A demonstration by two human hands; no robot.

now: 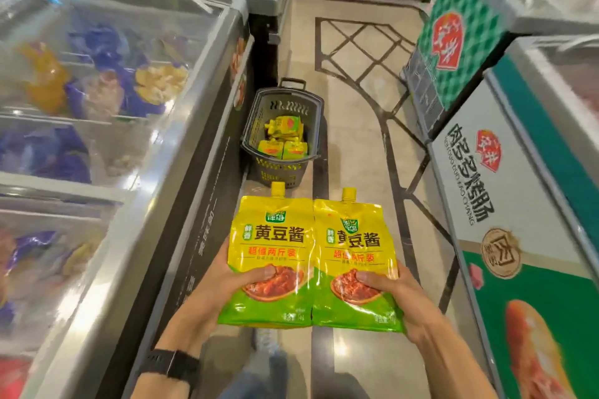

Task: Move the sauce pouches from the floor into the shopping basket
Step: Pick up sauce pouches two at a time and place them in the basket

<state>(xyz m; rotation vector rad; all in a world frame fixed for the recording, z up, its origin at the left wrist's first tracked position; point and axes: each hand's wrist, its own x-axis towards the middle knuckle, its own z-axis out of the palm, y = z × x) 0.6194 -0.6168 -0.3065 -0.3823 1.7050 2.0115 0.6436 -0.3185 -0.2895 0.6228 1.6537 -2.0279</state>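
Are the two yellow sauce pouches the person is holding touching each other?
Touching. The head view shows the left pouch and the right pouch meeting edge to edge down the middle, with no gap between them.

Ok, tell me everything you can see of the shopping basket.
The basket is grey plastic with slotted walls, a thick rim and a dark loop handle at its far end. It stands upright on the floor, close beside the left freezer; whether they touch is unclear. Several yellow-green pouches lie piled inside, below the rim.
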